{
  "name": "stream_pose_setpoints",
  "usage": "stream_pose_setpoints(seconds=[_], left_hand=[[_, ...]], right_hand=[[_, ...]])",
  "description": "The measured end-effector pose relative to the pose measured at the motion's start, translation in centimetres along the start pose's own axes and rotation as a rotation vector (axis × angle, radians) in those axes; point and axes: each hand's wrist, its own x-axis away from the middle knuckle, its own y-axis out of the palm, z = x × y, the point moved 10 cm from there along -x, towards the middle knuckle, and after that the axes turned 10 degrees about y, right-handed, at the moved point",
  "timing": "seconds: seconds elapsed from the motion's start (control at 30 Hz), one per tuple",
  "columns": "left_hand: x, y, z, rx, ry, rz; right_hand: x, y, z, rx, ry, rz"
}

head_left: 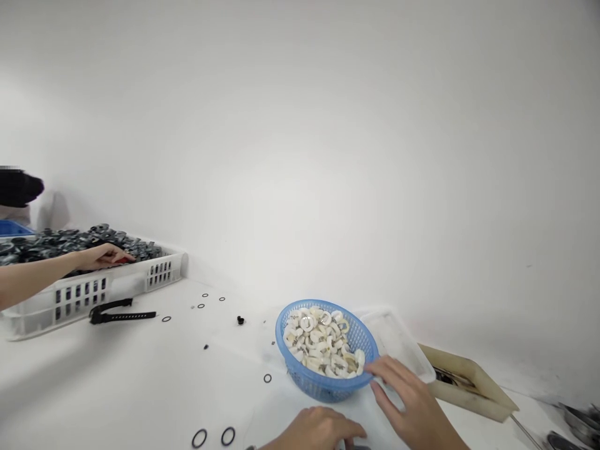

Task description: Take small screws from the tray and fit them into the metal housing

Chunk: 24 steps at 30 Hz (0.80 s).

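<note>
Reaching toward the blue basket [327, 359], the right hand [412, 406] has its fingertips at the rim on the near right side, fingers spread and loosely open, clasping nothing that shows. The left hand [316, 431] lies low on the white desk [140, 387] just in front of the basket, knuckles up; whether its grip holds anything small cannot be told. The basket is heaped with pale ring-shaped parts [321, 344], so, judging by that pile, most of the sorting seems left to do. Black O-rings [213, 437] lie loose near the left hand, more scattered farther back. Beside the basket sit a clear tray [398, 340] and a beige tray [473, 381]. At far left another person's hand [100, 256] rests in a white crate [94, 290] of dark parts (a co-worker's station), a black strap [119, 312] before it. No writing or brand is legible.
</note>
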Motion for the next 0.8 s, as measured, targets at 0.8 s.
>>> stream_pose_setpoints(seconds=[0.8], left_hand=[[1.0,-2.3,4.4,-0.063,-0.028,0.02]], right_hand=[[-3.6,1.3,-4.9,-0.118,0.266,-0.641]])
